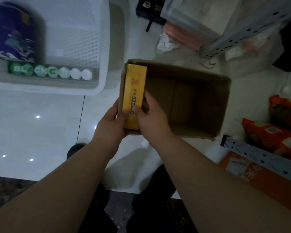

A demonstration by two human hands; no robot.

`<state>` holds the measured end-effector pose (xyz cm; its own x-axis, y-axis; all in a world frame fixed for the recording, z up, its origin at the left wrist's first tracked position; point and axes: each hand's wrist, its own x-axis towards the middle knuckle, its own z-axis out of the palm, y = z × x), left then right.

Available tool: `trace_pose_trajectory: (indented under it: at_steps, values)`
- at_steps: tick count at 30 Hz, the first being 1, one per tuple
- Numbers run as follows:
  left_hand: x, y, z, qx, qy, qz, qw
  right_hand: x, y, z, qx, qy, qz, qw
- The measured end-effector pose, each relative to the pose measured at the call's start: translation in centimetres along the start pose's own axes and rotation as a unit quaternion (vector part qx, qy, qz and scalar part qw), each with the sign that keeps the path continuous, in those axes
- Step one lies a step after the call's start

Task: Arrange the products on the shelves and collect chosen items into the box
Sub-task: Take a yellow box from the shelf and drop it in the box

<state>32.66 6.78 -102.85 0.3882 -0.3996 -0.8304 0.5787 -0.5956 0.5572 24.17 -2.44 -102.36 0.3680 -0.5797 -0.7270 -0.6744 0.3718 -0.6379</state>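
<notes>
Two bare forearms reach down to a cardboard box (208,98) on the floor, where a yellow carton (135,84) lies along the box's left wall. By the look of it this is the collecting step. The left hand (110,122) clasps the box's near-left corner, thumb on the carton. The right hand (151,116) pinches the carton's near end, fingers curled. The likely next move is to let go without dislodging it, then fetch another item.

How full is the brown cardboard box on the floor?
Mostly empty: the brown cardboard box holds only one long yellow carton against its left wall, the bottom otherwise bare.
</notes>
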Motion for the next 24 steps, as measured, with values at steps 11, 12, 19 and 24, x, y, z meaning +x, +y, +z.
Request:
trace_pose_trajectory:
  at_steps: [11, 12, 19, 24]
  values:
    - [-0.1, 2.6, -2.5, 0.139, -0.024, -0.043, 0.989, -1.2, -1.4, 0.9, 0.030, -0.030, 0.068, 0.997]
    - [-0.4, 2.3, -2.2, 0.151, -0.037, -0.048, 0.987, -1.6, -1.1, 0.6, 0.030, -0.026, 0.074, 0.996]
    - [-1.7, 2.4, -1.3, 0.395, 0.002, 0.028, 0.918, -6.2, 0.6, -0.2, -0.025, -0.044, 0.081, 0.995]
    - [-6.7, 2.9, -2.9, 0.545, -0.013, 0.131, 0.828, -13.0, 1.3, -2.6, -0.140, -0.011, 0.050, 0.989]
